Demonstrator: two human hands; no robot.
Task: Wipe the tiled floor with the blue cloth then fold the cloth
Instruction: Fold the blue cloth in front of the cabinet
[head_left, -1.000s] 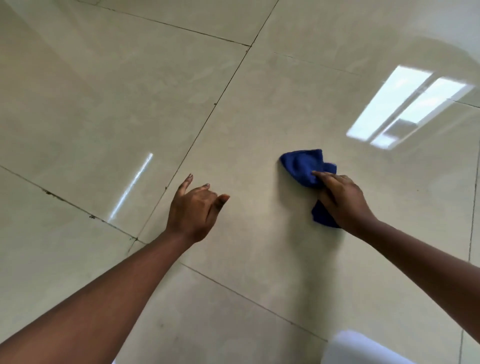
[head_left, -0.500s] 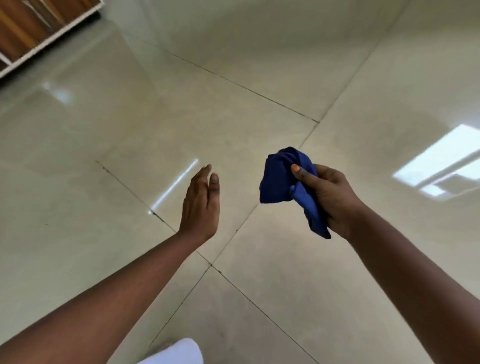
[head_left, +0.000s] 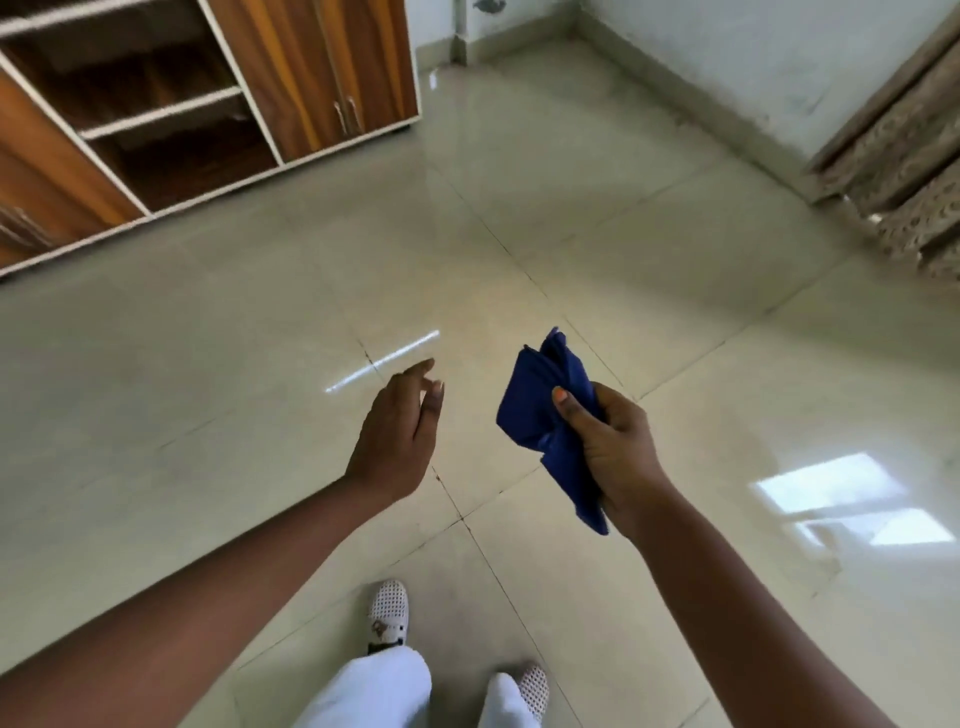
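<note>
Glossy beige tiled floor (head_left: 649, 270) runs wall to wall, dark grout lines crossing it. Far left stands a wooden cabinet (head_left: 322, 73) with open shelves (head_left: 156, 111) beside its closed doors. Far right, a patterned curtain (head_left: 914, 171) hangs against the pale wall (head_left: 753, 47). Window glare (head_left: 852, 501) gleams near right.

Right hand (head_left: 613, 452) gripping bunched blue cloth (head_left: 545, 410) (raised above tiled floor (head_left: 208, 364)), left hand (head_left: 397, 436) empty beside it

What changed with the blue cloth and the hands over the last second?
The right hand lifted the crumpled blue cloth off the glossy beige tiled floor, where it had been pressed, and holds it in the air. The left hand rose too. Unchanged: the right hand's grip, the left hand empty.
</note>
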